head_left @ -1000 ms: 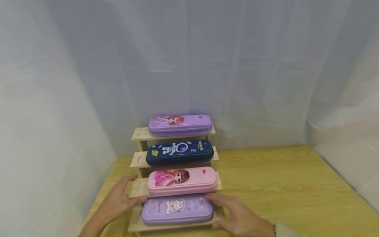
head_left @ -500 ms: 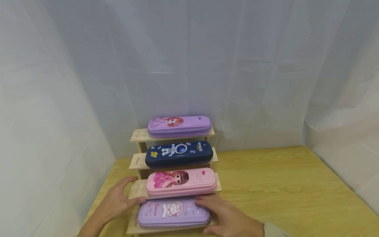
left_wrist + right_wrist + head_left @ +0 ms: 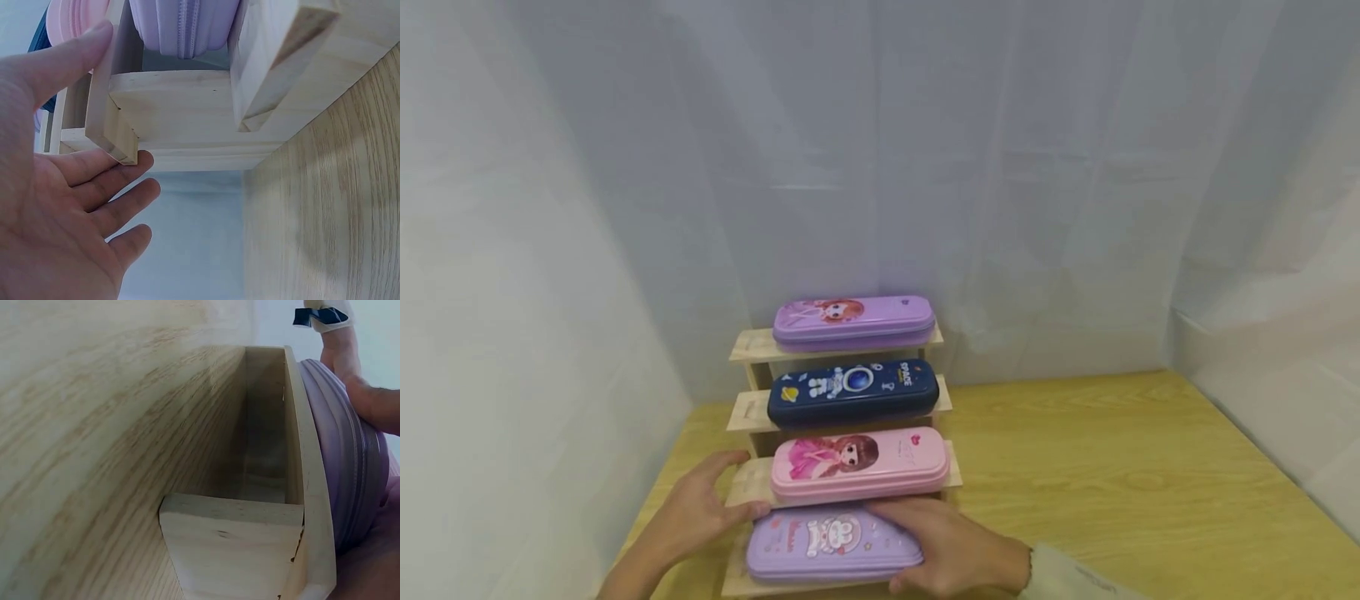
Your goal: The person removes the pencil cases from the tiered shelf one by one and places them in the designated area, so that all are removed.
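Fig.: R hand [image 3: 955,546] clamped on lowest case [image 3: 827,546]; L hand [image 3: 694,507], fingers apart, at stand [image 3: 752,481]. Prob. adjusting; next needs steady grip.

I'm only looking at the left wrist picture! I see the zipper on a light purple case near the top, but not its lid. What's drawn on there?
Observer: From the head view, the lavender pencil case has what looks like a white bunny in a round frame on its lid.

Operator: Aww, a bunny! I only see one hand. Is the other one touching that case?

Observer: Yes, the right hand is gripping it by its right end, where your picture doesn't reach.
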`<state>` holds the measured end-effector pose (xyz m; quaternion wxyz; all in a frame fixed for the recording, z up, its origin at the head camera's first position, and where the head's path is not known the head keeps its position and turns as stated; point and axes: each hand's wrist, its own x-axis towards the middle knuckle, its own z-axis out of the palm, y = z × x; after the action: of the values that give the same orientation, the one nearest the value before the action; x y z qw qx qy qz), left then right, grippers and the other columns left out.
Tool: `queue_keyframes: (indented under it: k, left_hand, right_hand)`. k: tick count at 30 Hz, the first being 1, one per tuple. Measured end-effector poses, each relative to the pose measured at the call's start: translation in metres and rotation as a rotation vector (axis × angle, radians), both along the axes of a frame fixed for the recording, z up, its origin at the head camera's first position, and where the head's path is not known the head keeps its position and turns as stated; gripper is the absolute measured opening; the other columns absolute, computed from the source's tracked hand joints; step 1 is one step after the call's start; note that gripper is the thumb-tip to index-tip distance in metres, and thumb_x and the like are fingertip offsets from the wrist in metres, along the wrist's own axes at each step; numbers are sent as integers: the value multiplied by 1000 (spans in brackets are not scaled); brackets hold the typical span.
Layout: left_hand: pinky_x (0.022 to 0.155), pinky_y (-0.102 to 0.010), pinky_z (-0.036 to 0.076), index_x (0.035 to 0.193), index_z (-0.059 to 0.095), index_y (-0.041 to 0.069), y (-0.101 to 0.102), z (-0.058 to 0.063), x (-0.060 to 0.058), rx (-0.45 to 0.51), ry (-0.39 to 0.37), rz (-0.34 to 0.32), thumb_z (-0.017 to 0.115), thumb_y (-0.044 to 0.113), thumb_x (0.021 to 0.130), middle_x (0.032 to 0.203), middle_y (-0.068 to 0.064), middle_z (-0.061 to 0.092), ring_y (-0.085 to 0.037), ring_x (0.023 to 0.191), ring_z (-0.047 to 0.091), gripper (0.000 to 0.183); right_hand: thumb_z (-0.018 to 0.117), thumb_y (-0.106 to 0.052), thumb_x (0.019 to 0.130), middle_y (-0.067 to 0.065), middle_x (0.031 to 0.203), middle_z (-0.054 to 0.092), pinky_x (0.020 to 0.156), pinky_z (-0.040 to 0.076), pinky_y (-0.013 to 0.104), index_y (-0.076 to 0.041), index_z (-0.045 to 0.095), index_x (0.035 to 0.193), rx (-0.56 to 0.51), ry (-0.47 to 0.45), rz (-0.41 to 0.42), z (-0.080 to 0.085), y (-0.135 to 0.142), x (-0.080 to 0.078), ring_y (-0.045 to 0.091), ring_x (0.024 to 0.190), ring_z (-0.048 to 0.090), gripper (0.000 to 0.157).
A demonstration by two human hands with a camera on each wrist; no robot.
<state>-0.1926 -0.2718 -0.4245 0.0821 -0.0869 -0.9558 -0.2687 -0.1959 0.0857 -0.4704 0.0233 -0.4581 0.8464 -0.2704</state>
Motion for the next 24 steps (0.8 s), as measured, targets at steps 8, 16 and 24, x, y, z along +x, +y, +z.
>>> queue_keyframes:
  k: [8,16,24]
  left_hand:
    - [107,-66,46,136,58,0,-1,0,0,-5,-19,9,85,55,74,139,-25,61,-50,130,55,87]
    - [106,-66,47,135,59,0,-1,-2,-2,-11,4,1,85,55,73,137,-26,62,-50,128,57,86]
    - [107,-67,46,135,59,1,-2,-1,-1,-15,10,-9,84,57,74,138,-26,62,-51,129,56,86]
  right_hand:
    - [81,-45,79,-3,148,55,115,46,35,-21,40,154,4,56,-10,0,0,5,14,132,53,89]
    - [73,-67,81,-11,145,50,112,48,35,-35,41,151,-40,-119,-20,-4,6,12,7,130,48,83]
    - [71,-69,81,-18,145,45,109,50,32,-46,34,151,-24,-279,-11,14,15,29,1,126,48,83]
